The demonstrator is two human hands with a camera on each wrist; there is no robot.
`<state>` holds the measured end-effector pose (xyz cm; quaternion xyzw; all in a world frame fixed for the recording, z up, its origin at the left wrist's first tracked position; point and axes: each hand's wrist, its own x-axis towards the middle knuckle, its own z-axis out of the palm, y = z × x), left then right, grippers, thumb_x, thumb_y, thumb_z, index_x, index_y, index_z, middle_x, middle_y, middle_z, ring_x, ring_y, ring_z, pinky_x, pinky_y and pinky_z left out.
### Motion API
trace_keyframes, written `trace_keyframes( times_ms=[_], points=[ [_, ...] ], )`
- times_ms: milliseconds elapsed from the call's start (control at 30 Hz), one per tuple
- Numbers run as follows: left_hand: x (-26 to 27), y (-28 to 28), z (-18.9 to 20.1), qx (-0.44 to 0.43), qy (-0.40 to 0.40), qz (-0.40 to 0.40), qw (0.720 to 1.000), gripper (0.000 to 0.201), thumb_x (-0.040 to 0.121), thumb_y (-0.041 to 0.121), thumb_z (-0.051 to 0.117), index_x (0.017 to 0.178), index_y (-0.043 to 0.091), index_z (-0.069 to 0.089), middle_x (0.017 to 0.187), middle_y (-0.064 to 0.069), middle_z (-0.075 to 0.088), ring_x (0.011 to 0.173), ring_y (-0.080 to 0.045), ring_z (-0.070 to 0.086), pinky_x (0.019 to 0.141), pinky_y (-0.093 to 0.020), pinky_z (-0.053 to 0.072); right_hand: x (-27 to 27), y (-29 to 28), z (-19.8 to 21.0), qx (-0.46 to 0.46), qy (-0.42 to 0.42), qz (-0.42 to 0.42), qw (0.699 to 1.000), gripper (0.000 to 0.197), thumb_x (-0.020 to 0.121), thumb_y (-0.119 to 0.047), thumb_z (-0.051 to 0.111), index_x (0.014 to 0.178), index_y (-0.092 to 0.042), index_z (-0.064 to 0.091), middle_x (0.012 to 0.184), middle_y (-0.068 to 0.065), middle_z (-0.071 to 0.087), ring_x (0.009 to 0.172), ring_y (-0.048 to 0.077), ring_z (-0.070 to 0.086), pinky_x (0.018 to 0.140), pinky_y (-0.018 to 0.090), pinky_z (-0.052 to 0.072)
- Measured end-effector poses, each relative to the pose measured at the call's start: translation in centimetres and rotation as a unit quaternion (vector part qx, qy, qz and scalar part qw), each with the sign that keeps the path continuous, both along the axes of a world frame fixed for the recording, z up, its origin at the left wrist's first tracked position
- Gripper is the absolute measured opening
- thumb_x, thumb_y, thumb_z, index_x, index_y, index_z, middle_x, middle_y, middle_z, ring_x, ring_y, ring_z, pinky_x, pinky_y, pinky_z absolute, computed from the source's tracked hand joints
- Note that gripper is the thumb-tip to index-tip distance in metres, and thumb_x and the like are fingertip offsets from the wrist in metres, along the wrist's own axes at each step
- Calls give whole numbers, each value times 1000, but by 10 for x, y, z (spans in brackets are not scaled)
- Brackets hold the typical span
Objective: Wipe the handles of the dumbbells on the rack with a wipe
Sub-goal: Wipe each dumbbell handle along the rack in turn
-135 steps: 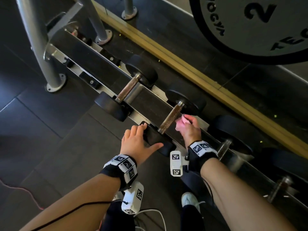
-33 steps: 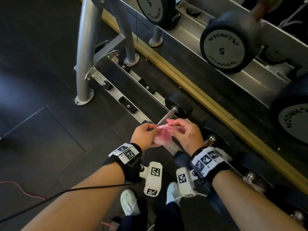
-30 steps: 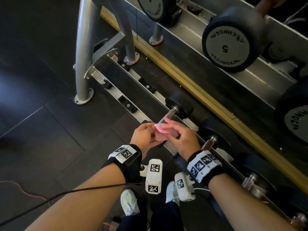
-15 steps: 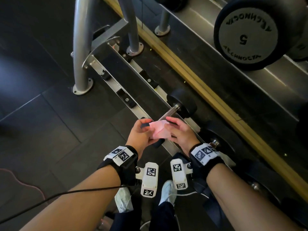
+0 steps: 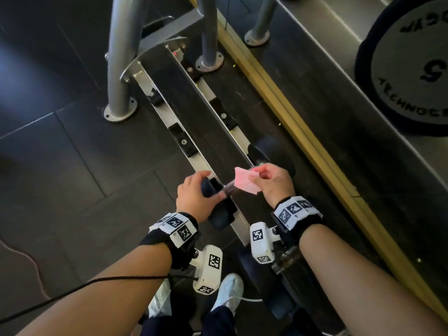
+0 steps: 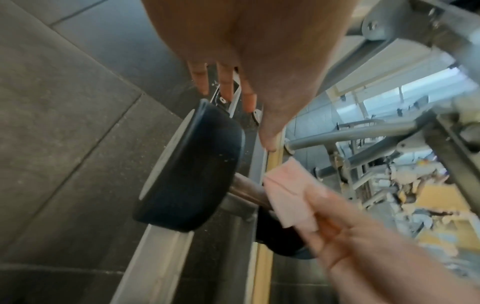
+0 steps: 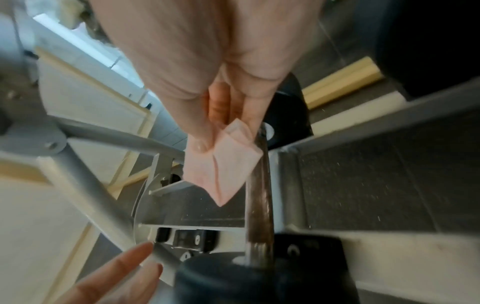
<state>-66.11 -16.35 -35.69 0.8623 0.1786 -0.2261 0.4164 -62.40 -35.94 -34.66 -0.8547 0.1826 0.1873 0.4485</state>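
Observation:
A small dumbbell lies across the low rack [image 5: 194, 151], with a brownish metal handle [image 5: 230, 189] between black heads. My right hand [image 5: 274, 183] pinches a folded pink wipe [image 5: 244, 181] between thumb and fingers, right at the handle. In the right wrist view the wipe [image 7: 223, 164] hangs against the left side of the handle [image 7: 259, 195]. My left hand [image 5: 194, 192] is over the near head [image 5: 219, 214]. In the left wrist view its fingers [image 6: 226, 82] are straight and hold nothing, just above that head [image 6: 192, 170]. The far head [image 5: 261, 151] shows beyond the right hand.
Empty black saddles [image 5: 180, 140] line the rack rail to the far left. Grey uprights [image 5: 118, 69] bolt to the dark tiled floor. A yellow strip [image 5: 291, 112] runs behind the rack. A big "5" dumbbell [image 5: 409, 69] sits upper right. My shoes [image 5: 228, 292] and a black cable [image 5: 97, 282] are below.
Half a second ago both hands held the wipe. The left hand has let go and moved down-left over the near head. The right hand keeps the wipe at the handle.

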Motion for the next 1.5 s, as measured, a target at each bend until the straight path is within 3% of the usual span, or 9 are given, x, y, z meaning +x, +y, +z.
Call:
trace_keyframes(
  times_ms=[100,267,500,667,767,967,1133,1267,1500],
  points=[
    [11,1,-10,23,70,-85,994,92,73,37,84,149,23,36,151,-4,40,142,-27,30,118,-38,25,23,-1,-10,-92,-64,108,988,8,91,-18,66,94,-26,63,104,-4,65,97,10,61,66,5,40],
    [21,5,-15,20,108,-86,990,95,65,37,89,146,33,39,141,-1,51,129,-23,49,106,-36,43,38,9,-27,-194,-123,306,924,42,95,-12,59,136,-11,49,126,11,62,116,26,62,91,33,52],
    [19,11,-21,7,108,-69,992,97,61,41,90,145,36,40,147,2,48,130,-21,49,103,-31,43,24,3,-52,-249,-71,407,876,40,87,-8,62,118,-22,40,116,8,61,111,28,61,83,41,55],
    [14,13,-27,-14,99,-39,994,96,58,41,91,142,39,44,146,8,49,130,-17,49,98,-24,38,31,-2,-62,-232,23,441,867,65,86,3,63,144,-22,45,152,4,41,145,20,30,119,36,20],
    [11,15,-30,-25,87,-21,996,96,56,42,92,140,42,46,145,12,50,130,-13,49,95,-17,31,13,6,-57,-187,-41,369,910,46,90,0,56,131,-22,58,139,0,52,132,18,45,111,31,34],
    [10,17,-33,-28,89,-28,995,98,58,44,91,143,44,43,148,12,47,133,-14,46,98,-19,31,1,17,-38,-162,-53,394,903,28,96,-14,48,116,-31,57,114,-5,59,98,19,63,86,32,47],
    [10,18,-34,-32,96,-37,994,97,60,43,90,144,43,41,148,12,46,133,-16,47,104,-28,39,16,3,-36,-217,-18,398,891,40,94,-6,51,127,-27,57,121,-3,57,113,24,59,92,36,47],
    [10,18,-36,-31,94,-33,995,97,60,42,90,144,42,41,147,11,47,133,-16,47,103,-26,38,-7,20,-33,-210,-76,366,904,23,96,-18,56,115,-30,54,114,-6,55,100,19,63,80,25,44],
    [12,17,-35,-24,97,-42,994,98,61,43,90,145,41,39,148,9,46,133,-18,46,104,-30,41,-3,26,-22,-167,-32,455,874,23,96,-17,53,113,-33,53,113,-8,54,100,14,62,87,34,52]
  ],
)
